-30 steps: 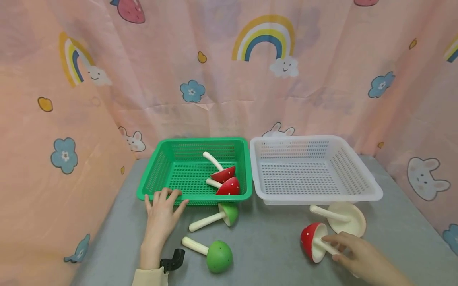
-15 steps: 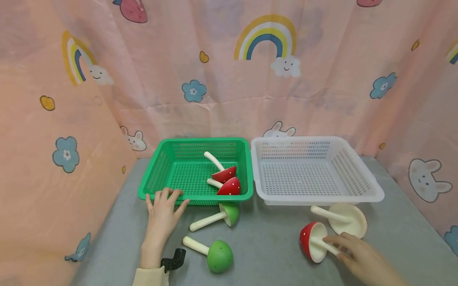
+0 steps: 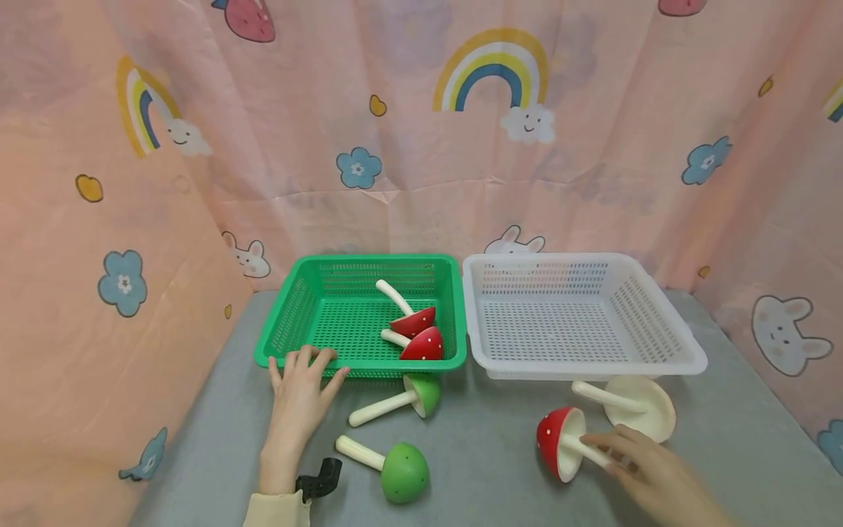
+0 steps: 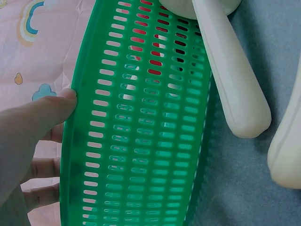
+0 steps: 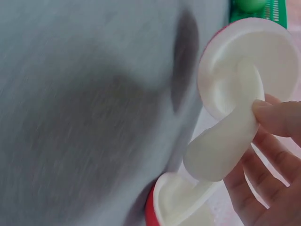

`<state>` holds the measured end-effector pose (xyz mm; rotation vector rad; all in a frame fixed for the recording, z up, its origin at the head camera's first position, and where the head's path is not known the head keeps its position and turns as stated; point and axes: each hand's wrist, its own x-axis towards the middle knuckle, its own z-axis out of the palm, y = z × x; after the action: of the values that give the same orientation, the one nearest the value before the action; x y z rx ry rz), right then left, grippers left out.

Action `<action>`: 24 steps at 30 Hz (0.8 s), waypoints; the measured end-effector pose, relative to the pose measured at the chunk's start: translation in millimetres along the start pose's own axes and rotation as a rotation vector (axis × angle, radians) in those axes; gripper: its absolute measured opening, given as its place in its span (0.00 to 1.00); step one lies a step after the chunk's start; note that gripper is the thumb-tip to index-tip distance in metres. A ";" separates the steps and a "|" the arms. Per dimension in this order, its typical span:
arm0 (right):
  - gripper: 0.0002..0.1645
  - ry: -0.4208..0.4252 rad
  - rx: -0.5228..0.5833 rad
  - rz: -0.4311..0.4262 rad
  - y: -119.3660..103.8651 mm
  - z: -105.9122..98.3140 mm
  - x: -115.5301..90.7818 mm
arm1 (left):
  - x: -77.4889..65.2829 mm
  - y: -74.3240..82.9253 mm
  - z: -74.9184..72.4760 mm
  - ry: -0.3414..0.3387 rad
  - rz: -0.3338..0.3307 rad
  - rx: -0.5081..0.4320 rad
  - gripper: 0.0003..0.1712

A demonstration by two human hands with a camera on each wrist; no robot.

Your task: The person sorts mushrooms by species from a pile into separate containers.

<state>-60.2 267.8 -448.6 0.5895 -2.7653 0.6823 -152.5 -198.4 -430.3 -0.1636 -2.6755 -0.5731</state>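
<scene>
One grey table (image 3: 487, 468) is supporting a green basket (image 3: 382, 364) and a white basket (image 3: 586, 367) before a pink rainbow-printed curtain (image 3: 408, 139). With our left hand (image 3: 298, 399), we are gripping the green basket's front rim; with our right hand (image 3: 639, 465), we are pinching a red mushroom (image 3: 561, 444) by its stem above the table.
</scene>
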 end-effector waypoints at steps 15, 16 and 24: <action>0.30 0.099 0.137 -0.053 -39.5 6.9 33.5 | -0.1 0.6 -1.8 -0.009 -0.004 -0.001 0.17; 0.30 0.098 0.140 -0.051 -41.9 6.6 36.6 | -0.1 0.5 -1.7 -0.008 -0.002 0.001 0.17; 0.29 0.063 0.182 -0.045 -59.7 5.7 64.9 | -0.3 0.7 -1.3 -0.003 -0.006 -0.002 0.17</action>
<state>-92.9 195.5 -409.7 0.6521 -2.6416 0.9322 -151.6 -198.3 -429.1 -0.1567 -2.6794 -0.5772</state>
